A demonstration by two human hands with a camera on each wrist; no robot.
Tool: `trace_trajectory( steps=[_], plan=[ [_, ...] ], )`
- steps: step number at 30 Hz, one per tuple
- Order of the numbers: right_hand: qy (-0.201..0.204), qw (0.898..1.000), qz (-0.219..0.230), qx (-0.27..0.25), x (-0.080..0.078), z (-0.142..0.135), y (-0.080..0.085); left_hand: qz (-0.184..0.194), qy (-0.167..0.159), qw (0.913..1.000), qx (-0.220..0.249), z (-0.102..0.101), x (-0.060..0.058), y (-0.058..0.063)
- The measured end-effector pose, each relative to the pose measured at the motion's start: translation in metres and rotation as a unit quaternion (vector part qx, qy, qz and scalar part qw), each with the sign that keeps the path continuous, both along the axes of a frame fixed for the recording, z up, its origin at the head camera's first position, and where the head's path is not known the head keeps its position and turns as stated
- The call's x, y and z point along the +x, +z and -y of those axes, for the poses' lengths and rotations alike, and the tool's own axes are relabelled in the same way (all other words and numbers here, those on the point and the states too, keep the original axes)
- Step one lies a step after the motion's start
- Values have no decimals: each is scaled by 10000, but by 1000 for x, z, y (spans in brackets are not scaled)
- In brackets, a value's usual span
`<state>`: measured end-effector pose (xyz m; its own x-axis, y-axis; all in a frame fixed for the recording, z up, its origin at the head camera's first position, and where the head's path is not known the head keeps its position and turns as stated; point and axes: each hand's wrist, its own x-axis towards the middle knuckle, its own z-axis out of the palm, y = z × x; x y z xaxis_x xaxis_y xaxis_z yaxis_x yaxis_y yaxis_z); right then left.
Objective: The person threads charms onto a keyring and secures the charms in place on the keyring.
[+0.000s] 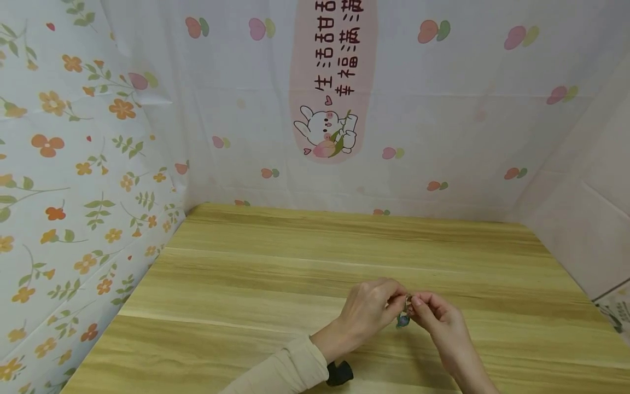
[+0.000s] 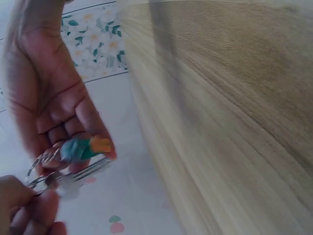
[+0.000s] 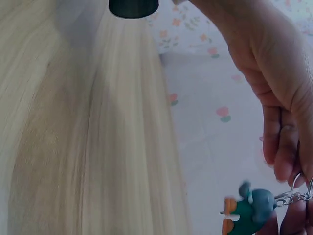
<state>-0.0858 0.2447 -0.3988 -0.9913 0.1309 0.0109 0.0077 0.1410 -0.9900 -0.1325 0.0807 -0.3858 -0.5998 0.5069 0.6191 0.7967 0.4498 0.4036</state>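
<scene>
Both hands meet above the table, to the right of its middle in the head view. My left hand [image 1: 366, 307] pinches a metal key ring [image 1: 408, 298] between thumb and fingers. From the other side, my right hand [image 1: 445, 323] pinches the same ring. Below it dangles a small figure charm [image 3: 254, 211] with a grey-blue head, green body and orange feet, joined by a short silver chain [image 2: 46, 156]. In the left wrist view, silver keys [image 2: 93, 170] hang beside the charm, slightly blurred. Fingers partly hide the ring.
The wood-grain table [image 1: 275, 262] spreads under both hands. A black object [image 1: 339, 373] shows beneath the left wrist, by the beige sleeve [image 1: 290, 366]. Patterned cloth [image 1: 236, 109] hangs behind the table and on both sides.
</scene>
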Motion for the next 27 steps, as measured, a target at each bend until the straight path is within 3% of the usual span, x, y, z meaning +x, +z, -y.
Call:
trace_trajectory(
  steps=[6, 9, 13, 27],
  plan=[
    [-339, 9961, -173, 800, 2, 2, 0, 510, -70, 9951, -842, 5, 2, 8],
    [-251, 9927, -359, 1125, 3, 3, 1, 910, -226, 9900, -1058, 7, 2, 14],
    [39, 9926, -471, 1120, 4, 3, 2, 1231, -337, 9859, -1086, 10, 1, 19],
    [4, 9919, -515, 1159, 7, 10, 3, 1374, -358, 9827, -1190, 11, 0, 20]
  ],
)
